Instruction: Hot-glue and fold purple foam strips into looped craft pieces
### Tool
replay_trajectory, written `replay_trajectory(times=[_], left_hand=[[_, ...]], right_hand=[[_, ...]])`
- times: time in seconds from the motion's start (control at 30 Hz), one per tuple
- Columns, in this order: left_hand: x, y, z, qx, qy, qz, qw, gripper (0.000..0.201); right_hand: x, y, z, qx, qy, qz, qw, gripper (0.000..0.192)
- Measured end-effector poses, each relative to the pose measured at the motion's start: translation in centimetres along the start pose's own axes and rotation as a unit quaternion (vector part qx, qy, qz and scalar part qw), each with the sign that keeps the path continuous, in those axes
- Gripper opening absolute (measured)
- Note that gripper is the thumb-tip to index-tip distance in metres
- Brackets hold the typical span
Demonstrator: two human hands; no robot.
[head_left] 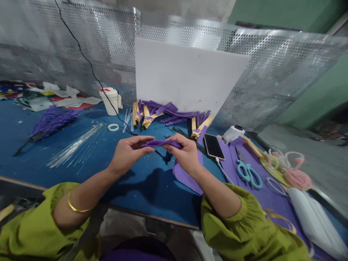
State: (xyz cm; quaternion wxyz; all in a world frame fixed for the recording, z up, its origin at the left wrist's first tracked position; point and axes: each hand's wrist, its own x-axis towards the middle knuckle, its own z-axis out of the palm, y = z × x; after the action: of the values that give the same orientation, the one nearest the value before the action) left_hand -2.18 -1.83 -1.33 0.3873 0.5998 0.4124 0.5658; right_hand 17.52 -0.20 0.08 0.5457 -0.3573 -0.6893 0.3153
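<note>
Between my two hands a folded strip of purple felt-like material (161, 143) is held above the blue table. My left hand (133, 150) pinches its left end between thumb and fingers. At the other end, my right hand (185, 151) grips it the same way. The strip is seen nearly edge-on, with a slight gap between its layers. Below the hands, a dark tool with a blue part (167, 156) lies partly hidden on the table. A larger purple sheet (187, 177) lies under my right wrist.
Light blue scissors (247, 172) and a phone (214, 146) with a cable lie to the right. Purple flower stems (54, 119), clear sticks (76, 146), a tape roll (113, 127) and a white cup (109, 102) are leftward. Small wrapped bouquets (148, 117) stand before a white board (185, 76).
</note>
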Motion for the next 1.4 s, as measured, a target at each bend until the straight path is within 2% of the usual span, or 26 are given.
replay_trajectory(times=[0.2, 0.37, 0.47, 0.6, 0.77, 1.0, 1.17, 1.4], left_hand=[[-0.07, 0.32, 0.17, 0.011, 0.025, 0.001, 1.0, 0.011], [0.11, -0.06, -0.08, -0.03, 0.003, -0.033, 0.999, 0.009], [0.12, -0.02, -0.13, -0.028, 0.005, -0.032, 0.999, 0.012], [-0.13, 0.38, 0.02, 0.03, 0.017, 0.002, 0.999, 0.018], [-0.44, 0.1, 0.06, 0.115, 0.035, 0.08, 0.989, 0.006], [-0.52, -0.03, -0.35, 0.17, -0.021, 0.153, 0.973, 0.014], [-0.66, -0.21, -0.18, 0.186, -0.015, 0.177, 0.966, 0.01], [-0.57, -0.19, -0.13, 0.178, 0.01, 0.158, 0.971, 0.007]], right_hand=[[-0.08, -0.07, 0.08, -0.01, -0.017, 0.01, 1.0, 0.009], [0.05, 0.12, 0.17, 0.037, -0.021, 0.086, 0.995, 0.015], [0.13, 0.29, 0.17, 0.046, -0.024, 0.103, 0.993, 0.017], [0.08, 0.23, 0.18, 0.03, -0.027, 0.093, 0.995, 0.019], [-0.11, 0.01, 0.25, 0.014, -0.055, 0.083, 0.995, 0.018], [-0.14, 0.11, 0.23, 0.005, -0.053, 0.093, 0.994, 0.022], [-0.33, 0.32, 0.4, -0.016, -0.074, 0.083, 0.994, 0.021], [-0.34, 0.35, -0.05, -0.056, -0.098, 0.029, 0.993, 0.012]])
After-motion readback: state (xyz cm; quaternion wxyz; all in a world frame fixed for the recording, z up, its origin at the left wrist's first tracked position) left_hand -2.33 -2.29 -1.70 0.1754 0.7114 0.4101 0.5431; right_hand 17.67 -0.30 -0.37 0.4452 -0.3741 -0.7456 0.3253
